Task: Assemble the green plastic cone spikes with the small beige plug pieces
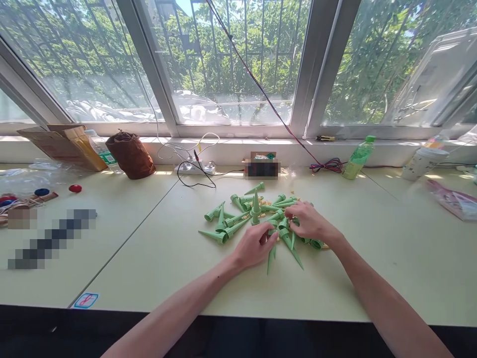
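Several green plastic cones with ribbed collars lie in a loose pile on the pale table [167, 268]. One green cone [255, 205] stands upright, point up, just beyond my left hand [257, 243]. That hand rests at the near side of the pile, its fingers curled at a green piece; its grip is partly hidden. My right hand [305, 220] reaches into the pile's right side, fingers bent down around green pieces. Two long green spikes point toward me between the hands. Small yellowish bits show among the cones.
Behind the pile are a small box [262, 168] and a white power strip [196, 167] with cables. A brown pouch [130, 154] and a red ball [75, 188] are at left. A green bottle [359, 157] and a white cup [425, 161] stand right, near the windows.
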### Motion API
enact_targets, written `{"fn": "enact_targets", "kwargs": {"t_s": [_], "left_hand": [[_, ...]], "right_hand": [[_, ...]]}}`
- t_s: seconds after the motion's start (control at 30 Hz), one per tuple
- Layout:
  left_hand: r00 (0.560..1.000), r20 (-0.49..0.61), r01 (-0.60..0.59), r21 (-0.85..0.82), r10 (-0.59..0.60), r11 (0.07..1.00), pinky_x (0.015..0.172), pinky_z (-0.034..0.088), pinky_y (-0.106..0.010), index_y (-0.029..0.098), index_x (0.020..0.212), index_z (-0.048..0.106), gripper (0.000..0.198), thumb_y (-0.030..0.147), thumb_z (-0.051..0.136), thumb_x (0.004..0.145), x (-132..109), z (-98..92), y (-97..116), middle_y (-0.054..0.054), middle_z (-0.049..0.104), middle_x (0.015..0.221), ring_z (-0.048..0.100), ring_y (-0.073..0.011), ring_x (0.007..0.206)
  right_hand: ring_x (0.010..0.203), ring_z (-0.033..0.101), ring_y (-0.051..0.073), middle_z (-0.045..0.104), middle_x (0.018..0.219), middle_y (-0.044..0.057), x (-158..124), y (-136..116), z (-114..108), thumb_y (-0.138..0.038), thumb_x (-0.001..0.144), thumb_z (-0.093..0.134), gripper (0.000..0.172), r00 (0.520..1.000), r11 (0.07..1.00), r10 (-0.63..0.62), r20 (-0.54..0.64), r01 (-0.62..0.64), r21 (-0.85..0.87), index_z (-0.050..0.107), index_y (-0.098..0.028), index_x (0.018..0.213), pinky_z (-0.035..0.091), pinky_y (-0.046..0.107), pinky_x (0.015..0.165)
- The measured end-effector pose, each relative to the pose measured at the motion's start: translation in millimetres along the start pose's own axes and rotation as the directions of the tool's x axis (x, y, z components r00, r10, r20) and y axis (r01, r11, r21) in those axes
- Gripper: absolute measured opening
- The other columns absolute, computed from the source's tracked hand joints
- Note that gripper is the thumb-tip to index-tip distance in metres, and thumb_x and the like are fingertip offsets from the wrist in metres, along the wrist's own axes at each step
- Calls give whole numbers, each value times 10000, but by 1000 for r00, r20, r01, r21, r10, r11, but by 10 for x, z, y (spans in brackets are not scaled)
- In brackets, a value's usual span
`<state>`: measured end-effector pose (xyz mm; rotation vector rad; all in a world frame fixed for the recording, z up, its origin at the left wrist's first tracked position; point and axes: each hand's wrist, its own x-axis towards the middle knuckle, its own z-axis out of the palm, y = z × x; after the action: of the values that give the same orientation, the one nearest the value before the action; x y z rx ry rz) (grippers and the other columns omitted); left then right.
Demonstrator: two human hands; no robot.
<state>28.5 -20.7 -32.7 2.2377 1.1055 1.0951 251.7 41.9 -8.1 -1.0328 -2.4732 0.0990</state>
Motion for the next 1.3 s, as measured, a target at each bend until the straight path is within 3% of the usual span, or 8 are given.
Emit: {"fn": "enact_targets", "kwargs": {"t_s": [0.73, 1.1, 1.3], "left_hand": [[1000, -2, 0, 17, 0, 1000, 540, 348, -224, 173, 839, 589, 150, 279, 533, 929, -1, 3, -3, 30, 531, 618, 424, -92, 517], [995, -98, 27, -29, -30, 999, 530, 315, -217, 183, 951, 558, 158, 335, 513, 953, 10, -2, 1, 65, 456, 582, 381, -90, 495], [994, -107, -2, 1, 2, 1000, 522, 323, -215, 176, 949, 558, 165, 333, 509, 960, 10, 11, -38, 62, 459, 586, 387, -83, 487]], "right_hand": [[791, 588, 220, 655, 715, -6, 9, 15, 121, -91, 784, 563, 175, 998, 997, 38, 58, -41, 58, 594, -223, 894, 412, 406, 830], [846, 600, 247, 671, 836, 55, 53, -17, 199, -59, 820, 562, 156, 995, 994, 92, 28, -90, -59, 603, -205, 857, 444, 397, 809], [794, 589, 232, 632, 754, 43, 71, -36, 189, -77, 869, 513, 152, 993, 989, 121, 15, -119, -92, 600, -197, 835, 432, 389, 828]]}}
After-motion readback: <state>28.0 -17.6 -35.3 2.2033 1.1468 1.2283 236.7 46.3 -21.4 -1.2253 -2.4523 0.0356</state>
